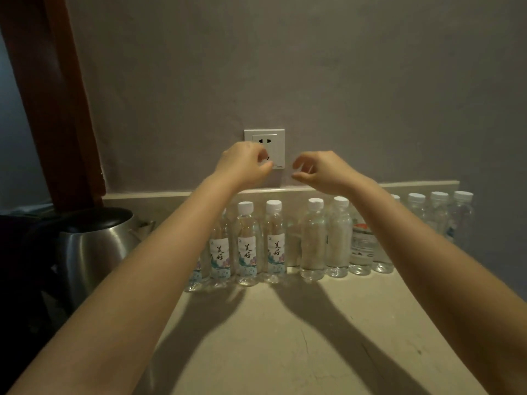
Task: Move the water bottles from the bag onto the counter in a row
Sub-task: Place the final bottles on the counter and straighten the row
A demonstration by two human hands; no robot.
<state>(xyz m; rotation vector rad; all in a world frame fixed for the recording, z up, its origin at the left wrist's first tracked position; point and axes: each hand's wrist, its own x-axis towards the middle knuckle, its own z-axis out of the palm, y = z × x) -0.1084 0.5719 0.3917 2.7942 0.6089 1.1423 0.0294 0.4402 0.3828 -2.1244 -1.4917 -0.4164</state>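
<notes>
I am holding my left hand (242, 163) and right hand (319, 169) up in front of the socket (278, 146), both loosely curled and gripping nothing. Below the socket, water bottles (275, 240) are standing in a row on the surface (285, 337). I am reckoning any further bottle should go upright against the row's end.

Kitchenette: steel kettle (94, 246), wall socket (273, 138), counter (285, 337).

Bottles (247, 243) line the counter (285, 337) (kettle (94, 246) at left) against the wall (313, 81)
</notes>
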